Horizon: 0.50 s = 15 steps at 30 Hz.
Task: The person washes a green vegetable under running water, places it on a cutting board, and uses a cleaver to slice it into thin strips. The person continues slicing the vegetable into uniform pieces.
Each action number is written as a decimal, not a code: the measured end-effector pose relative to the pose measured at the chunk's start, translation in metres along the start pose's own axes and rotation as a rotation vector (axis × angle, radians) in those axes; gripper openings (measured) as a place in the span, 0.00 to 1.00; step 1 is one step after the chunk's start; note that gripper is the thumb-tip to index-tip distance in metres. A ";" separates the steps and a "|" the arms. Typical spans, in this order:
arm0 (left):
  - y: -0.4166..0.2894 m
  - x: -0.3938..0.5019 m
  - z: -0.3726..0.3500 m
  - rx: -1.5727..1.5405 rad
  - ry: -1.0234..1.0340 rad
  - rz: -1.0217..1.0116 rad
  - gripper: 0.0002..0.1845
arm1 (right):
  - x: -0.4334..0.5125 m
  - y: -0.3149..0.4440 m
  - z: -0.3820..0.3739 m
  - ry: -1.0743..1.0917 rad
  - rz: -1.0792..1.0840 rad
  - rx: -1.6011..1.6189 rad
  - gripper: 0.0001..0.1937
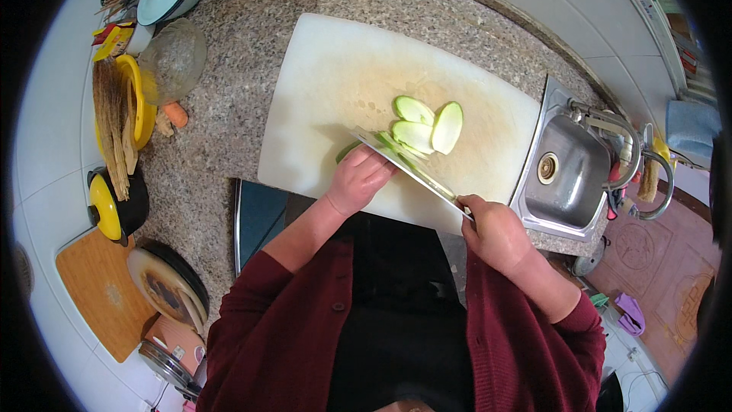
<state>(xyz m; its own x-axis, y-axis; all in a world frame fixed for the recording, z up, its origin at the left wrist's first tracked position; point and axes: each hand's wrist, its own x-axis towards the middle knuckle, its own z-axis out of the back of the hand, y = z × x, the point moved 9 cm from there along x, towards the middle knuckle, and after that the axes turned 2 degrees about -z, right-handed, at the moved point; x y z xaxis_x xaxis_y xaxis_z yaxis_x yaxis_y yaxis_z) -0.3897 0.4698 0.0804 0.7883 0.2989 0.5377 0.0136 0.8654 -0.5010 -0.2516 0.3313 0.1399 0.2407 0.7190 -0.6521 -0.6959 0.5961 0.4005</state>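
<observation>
My right hand (497,234) grips a wide-bladed kitchen knife (426,182) at its handle end, the blade slanting up and left across a white plastic cutting board (320,80). Close behind the blade, the curled fingers of my left hand (357,180) hold a green-skinned squash or zucchini (345,151), mostly hidden by the hand and knife. Several pale oval slices with green rims, one of them the rightmost slice (447,127), lie overlapping beyond the blade. More green slivers show right along the blade; whether they stick to it or lie on the board I cannot tell.
A steel sink (572,166) with a curved faucet (626,149) adjoins the board's right side. Left on the granite counter (251,68) are a carrot piece (175,114), ginger (164,124), a glass bowl (177,60), a yellow basin (146,117) and a yellow-lidded black pot (134,200).
</observation>
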 end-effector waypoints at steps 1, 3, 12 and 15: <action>0.000 -0.001 -0.001 0.002 -0.003 -0.002 0.14 | 0.000 -0.001 0.000 0.004 -0.018 -0.009 0.15; 0.000 -0.002 0.000 0.004 -0.022 -0.002 0.16 | 0.001 -0.001 -0.001 0.016 -0.022 -0.022 0.14; 0.001 -0.006 0.000 -0.023 -0.020 0.013 0.13 | 0.020 0.002 -0.014 0.026 -0.041 -0.054 0.13; 0.002 -0.005 -0.001 -0.007 -0.008 0.015 0.13 | 0.038 0.006 -0.022 0.012 -0.029 -0.051 0.13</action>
<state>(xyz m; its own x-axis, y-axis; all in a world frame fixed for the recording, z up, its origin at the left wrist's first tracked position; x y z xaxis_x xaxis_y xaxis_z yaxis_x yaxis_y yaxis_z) -0.3925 0.4696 0.0763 0.7837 0.3152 0.5353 0.0057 0.8581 -0.5135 -0.2619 0.3540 0.1032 0.2539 0.6971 -0.6705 -0.7226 0.5975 0.3476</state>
